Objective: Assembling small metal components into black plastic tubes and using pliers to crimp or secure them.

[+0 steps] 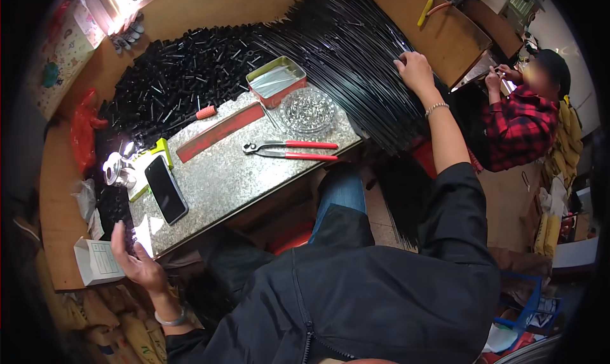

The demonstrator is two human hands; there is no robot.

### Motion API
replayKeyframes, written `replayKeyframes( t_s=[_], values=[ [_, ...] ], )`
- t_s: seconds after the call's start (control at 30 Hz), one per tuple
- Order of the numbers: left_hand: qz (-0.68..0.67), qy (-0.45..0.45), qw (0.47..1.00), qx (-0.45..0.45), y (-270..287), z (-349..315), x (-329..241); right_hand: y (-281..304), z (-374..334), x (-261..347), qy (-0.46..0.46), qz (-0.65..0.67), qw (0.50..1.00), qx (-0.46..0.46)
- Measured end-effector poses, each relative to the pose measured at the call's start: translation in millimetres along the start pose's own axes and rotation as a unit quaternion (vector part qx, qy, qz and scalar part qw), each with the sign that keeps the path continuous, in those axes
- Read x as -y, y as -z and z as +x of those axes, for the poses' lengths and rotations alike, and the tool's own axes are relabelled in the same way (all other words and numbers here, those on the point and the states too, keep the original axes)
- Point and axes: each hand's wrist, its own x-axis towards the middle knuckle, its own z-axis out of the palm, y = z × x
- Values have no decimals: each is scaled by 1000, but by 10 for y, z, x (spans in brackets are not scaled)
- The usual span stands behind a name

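My right hand [417,73] reaches out over a broad heap of long thin black rods [343,40], its bent fingers closed on the rods at the heap's right side. How many rods it grips is hidden. Beside the table's left front corner, my left hand [141,267] hangs in the air, fingers apart and holding nothing. Closest to it is a dark-screened phone [167,190] on the speckled stone slab [219,180]. Red-handled pincers [292,149] lie mid-slab, near a clear dish [307,112] of small metal pieces and a tin [277,78] of thin pale wires.
Short black tubes [184,72] are piled behind the slab. A red flat bar [219,133] lies on it. Left are a red plastic bag [86,129] and white box [98,262]. Pliers [445,4] lie far right. At right, a person in a checked shirt [518,126] sits working.
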Motion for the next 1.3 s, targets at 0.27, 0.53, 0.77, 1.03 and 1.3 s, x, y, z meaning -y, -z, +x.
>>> replayKeyframes(
  t_s=[0.27, 0.53, 0.77, 1.03, 1.3],
  values=[
    [-79, 6, 995, 67, -600, -238, -782, -541, 624, 200, -80, -31, 993, 84],
    [-62, 16, 991, 117, -653, -185, -815, -478, 794, 369, -116, -38, 984, 129],
    [-86, 34, 986, 141, -748, -292, -840, -589, 769, 353, -111, -23, 987, 113],
    [-86, 47, 984, 150, -736, -360, -817, -190, 753, 448, -104, -8, 992, 70],
    [-120, 79, 973, 179, -794, -496, -851, 335, 705, 334, -7, -108, 994, 28]
  ],
)
